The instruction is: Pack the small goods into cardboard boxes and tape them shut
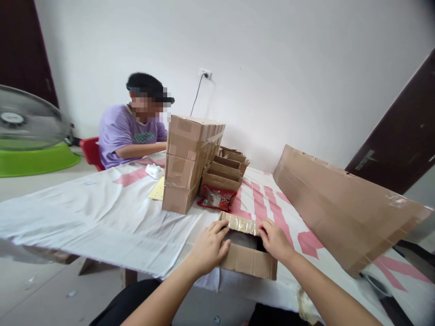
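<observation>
A small cardboard box [249, 263] lies at the table's near edge with its top partly uncovered. Something grey shows inside, but I cannot make out what it is. My left hand [211, 244] grips the box's left side, fingers over the edge and thumb toward the opening. At the right end of the taped far flap [243, 223], my right hand [274, 240] is closed, pinching the cardboard. Just beyond the box rests a red food packet [217, 198], leaning on a row of open cardboard boxes [222, 174].
Taped boxes form a stack [181, 165] left of the packet. A large cardboard sheet [343, 203] stands at right, near a tape dispenser [380, 290]. Across the table [112, 226] sits a person in a purple shirt [117, 131]. A fan [32, 122] stands far left.
</observation>
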{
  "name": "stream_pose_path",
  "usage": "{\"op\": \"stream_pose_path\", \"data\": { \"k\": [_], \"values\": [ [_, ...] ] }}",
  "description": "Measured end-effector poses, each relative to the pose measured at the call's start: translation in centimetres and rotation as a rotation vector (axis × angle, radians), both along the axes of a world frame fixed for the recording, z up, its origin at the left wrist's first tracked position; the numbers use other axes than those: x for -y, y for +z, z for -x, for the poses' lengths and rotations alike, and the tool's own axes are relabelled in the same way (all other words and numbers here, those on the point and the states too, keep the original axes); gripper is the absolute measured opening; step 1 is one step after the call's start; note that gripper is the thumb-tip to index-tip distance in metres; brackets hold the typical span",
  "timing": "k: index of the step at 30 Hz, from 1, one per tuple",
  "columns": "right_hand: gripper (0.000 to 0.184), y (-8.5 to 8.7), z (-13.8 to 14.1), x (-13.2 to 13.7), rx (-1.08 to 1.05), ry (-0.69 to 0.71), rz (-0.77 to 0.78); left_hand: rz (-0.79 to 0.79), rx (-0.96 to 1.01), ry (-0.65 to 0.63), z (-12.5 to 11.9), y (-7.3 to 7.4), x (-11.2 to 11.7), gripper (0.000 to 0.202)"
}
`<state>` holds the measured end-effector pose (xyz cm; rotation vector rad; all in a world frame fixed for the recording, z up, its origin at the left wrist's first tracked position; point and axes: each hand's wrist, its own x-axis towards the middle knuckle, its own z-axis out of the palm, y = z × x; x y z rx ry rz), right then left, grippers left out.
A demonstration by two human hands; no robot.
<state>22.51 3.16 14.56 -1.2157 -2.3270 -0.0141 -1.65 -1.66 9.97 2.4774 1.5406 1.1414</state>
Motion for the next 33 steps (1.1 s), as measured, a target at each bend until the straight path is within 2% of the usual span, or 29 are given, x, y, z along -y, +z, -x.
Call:
{"op": "stream_pose_path", "data": {
  "k": [3, 5, 7, 10, 13, 15, 17, 20, 25, 28, 30, 33],
  "values": [
    [0.015, 0.3, -3.3, 1.9, -0.041, -0.057, 0.008, -0.014, -0.002, 0.011, 0.0, -0.2, 0.1, 0.034],
    [0.015, -0.7, -6.4, 3.4, -0.023, -0.149, -0.005, -0.040, 0.018, 0.013, 0.0, -0.5, 0.1, 0.034],
    [0.015, -2.9, -9.8, 4.8, 0.022, -0.235, -0.007, -0.053, 0.038, 0.013, -0.1, -0.6, 0.0, 0.034],
    [0.018, -8.0, -14.1, 6.7, 0.126, -0.305, 0.002, -0.049, 0.051, 0.017, -0.2, -0.7, -0.2, 0.034],
    [0.022, -12.6, -16.3, 7.8, 0.258, -0.346, 0.046, -0.047, 0.065, 0.020, -0.4, -0.5, -0.3, 0.033],
    [0.024, -14.1, -16.7, 8.1, 0.303, -0.326, 0.071, -0.047, 0.070, 0.022, -0.5, -0.4, -0.2, 0.032],
    [0.023, -14.1, -16.6, 8.0, 0.324, -0.285, 0.097, -0.044, 0.066, 0.024, -0.5, -0.4, -0.1, 0.032],
    [0.024, -12.5, -16.1, 7.7, 0.338, -0.252, 0.125, -0.034, 0.055, 0.026, -0.5, -0.5, 0.0, 0.030],
    [0.013, -10.7, -15.2, 7.7, 0.342, -0.367, 0.146, -0.034, 0.049, 0.023, -0.4, -0.8, 0.3, 0.027],
    [0.010, -9.8, -14.9, 7.5, 0.302, -0.386, 0.179, -0.042, 0.050, 0.028, -0.5, -1.0, 0.3, 0.026],
    [0.016, -8.4, -14.6, 7.1, 0.243, -0.351, 0.197, -0.056, 0.060, 0.032, -0.5, -1.0, 0.3, 0.025],
    [0.018, -4.8, -13.4, 5.9, 0.154, -0.297, 0.220, -0.074, 0.077, 0.032, -0.6, -1.0, 0.2, 0.022]
  ]
}}
